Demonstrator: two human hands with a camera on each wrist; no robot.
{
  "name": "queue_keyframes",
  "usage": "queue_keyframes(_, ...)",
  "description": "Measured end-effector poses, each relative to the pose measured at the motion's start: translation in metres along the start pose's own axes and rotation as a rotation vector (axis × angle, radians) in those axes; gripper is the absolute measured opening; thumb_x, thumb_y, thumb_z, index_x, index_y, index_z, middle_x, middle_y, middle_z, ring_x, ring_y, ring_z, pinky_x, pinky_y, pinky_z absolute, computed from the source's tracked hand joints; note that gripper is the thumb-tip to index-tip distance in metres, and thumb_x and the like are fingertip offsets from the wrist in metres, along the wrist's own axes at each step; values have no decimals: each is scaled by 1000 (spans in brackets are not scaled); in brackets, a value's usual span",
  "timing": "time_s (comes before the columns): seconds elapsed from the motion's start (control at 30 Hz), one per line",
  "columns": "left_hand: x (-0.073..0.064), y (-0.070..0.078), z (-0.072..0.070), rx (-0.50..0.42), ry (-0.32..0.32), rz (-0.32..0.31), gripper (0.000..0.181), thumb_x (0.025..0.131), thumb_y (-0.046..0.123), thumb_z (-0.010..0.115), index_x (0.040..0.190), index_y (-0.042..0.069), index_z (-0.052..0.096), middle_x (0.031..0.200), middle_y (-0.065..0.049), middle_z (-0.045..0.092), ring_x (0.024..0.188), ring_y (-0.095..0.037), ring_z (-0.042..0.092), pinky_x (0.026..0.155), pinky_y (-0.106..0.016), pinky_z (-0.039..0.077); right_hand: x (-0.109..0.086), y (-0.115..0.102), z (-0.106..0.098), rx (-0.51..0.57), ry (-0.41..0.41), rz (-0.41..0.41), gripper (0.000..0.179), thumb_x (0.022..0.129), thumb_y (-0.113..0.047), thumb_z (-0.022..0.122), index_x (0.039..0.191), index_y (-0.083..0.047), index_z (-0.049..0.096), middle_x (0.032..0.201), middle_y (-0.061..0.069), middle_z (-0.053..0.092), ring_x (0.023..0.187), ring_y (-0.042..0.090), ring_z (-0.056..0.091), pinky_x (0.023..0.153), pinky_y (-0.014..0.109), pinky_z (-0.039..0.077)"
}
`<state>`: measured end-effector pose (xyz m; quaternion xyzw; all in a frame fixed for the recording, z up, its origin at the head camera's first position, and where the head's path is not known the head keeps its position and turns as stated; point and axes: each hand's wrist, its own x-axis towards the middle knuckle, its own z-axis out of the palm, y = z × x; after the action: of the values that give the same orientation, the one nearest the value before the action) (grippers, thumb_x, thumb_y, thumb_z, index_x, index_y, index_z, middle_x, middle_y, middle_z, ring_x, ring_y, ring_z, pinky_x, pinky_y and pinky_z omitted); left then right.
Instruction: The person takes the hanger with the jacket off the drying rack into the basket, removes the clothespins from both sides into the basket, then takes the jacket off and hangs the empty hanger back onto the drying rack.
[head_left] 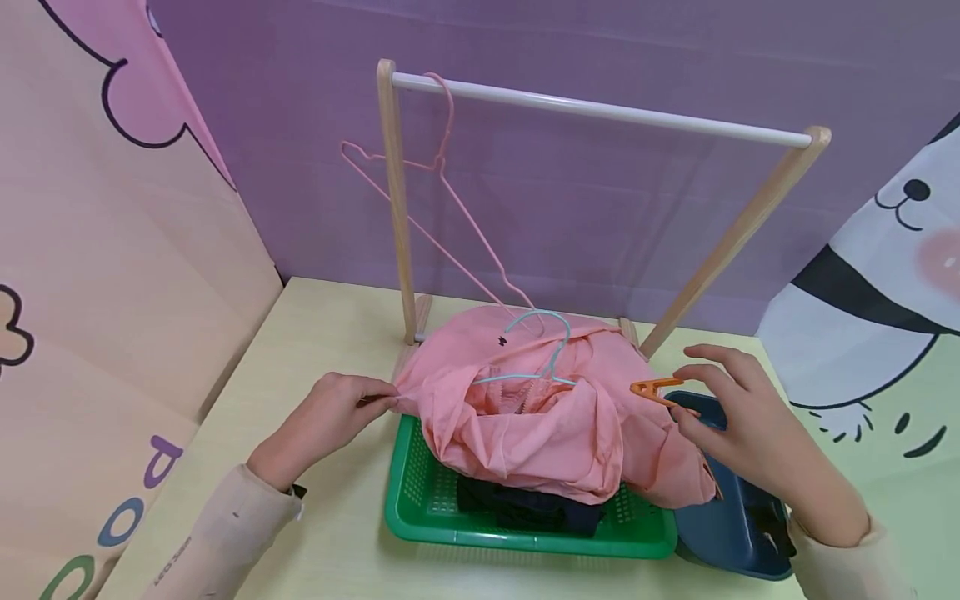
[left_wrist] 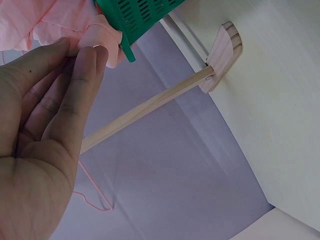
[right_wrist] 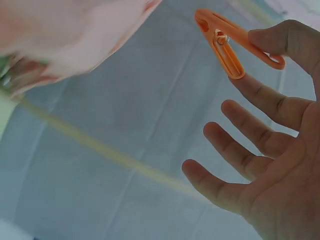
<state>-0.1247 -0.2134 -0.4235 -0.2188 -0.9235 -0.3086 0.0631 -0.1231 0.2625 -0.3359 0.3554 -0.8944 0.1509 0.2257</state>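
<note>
A pink garment lies bunched over the green basket, with a light blue hanger sticking out of its opening. My left hand pinches the garment's left edge between thumb and fingers; the left wrist view shows the pink cloth at the fingertips. On the other side, my right hand holds an orange clothespin between thumb and index finger, close to the garment's right part. In the right wrist view the clothespin is pinched at its handle ends, and the other fingers are spread.
Dark cloth lies in the basket under the garment. A dark blue bin stands right of it. Behind rises a wooden rack with a white bar, where a pink hanger hangs at the left end.
</note>
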Motion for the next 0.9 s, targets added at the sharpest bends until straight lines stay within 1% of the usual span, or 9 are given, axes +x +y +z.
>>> queue_keyframes(0.1,-1,0,0,1,1,-2,14,87,7,78,101,8,80,94,0,75,78,-10,67,66,-28,55,-14,16,-2,2,-29,82,33,85,-27,77,106,-3,66,128,21,55,115,40,49,92,45,44)
queue_keyframes(0.17,-1,0,1,0,0,-3,15,87,7,78,101,8,80,94,-1,75,78,-10,67,66,-28,55,-23,25,-3,4,-59,147,37,73,-9,82,106,-1,66,127,22,54,114,42,49,83,57,44)
queue_keyframes(0.2,-1,0,1,0,0,-3,15,87,7,78,101,8,80,94,-1,75,78,-10,67,66,-28,55,-27,30,-3,1,-71,178,41,68,-4,83,105,0,66,126,23,54,113,43,49,83,59,44)
queue_keyframes(0.23,-1,0,1,0,0,-2,15,87,7,78,101,8,80,94,-1,75,78,-10,67,66,-28,55,-31,34,-4,-1,-80,205,41,68,-2,83,104,1,66,124,24,54,112,44,48,81,62,44)
queue_keyframes(0.37,-2,1,1,1,4,6,14,87,7,78,101,9,80,93,0,75,78,-9,67,66,-27,55,-44,52,-2,-58,-139,297,35,71,-5,82,101,5,66,119,29,54,107,49,49,82,66,43)
queue_keyframes(0.53,-2,0,1,4,7,12,12,88,7,77,100,9,80,92,1,75,77,-8,67,65,-27,54,-57,73,9,-168,-302,430,33,79,-15,80,100,6,66,117,35,53,99,54,50,74,68,46)
queue_keyframes(0.67,-2,-1,0,2,4,8,13,89,7,76,101,10,80,93,1,75,77,-7,66,65,-27,54,-66,88,17,-181,-408,510,33,82,-18,79,99,7,65,113,37,54,93,53,52,69,66,48)
queue_keyframes(0.77,-1,-1,0,1,-1,4,13,89,8,76,101,11,80,93,2,75,76,-6,65,65,-28,54,-71,96,21,-177,-451,544,34,81,-19,79,98,7,66,110,37,55,90,52,53,67,65,48)
queue_keyframes(0.9,-1,0,0,1,-5,0,13,89,8,76,100,11,80,93,3,75,74,-6,63,64,-27,53,-76,102,24,-192,-478,544,32,81,-20,80,95,6,67,109,37,56,88,54,54,66,67,48)
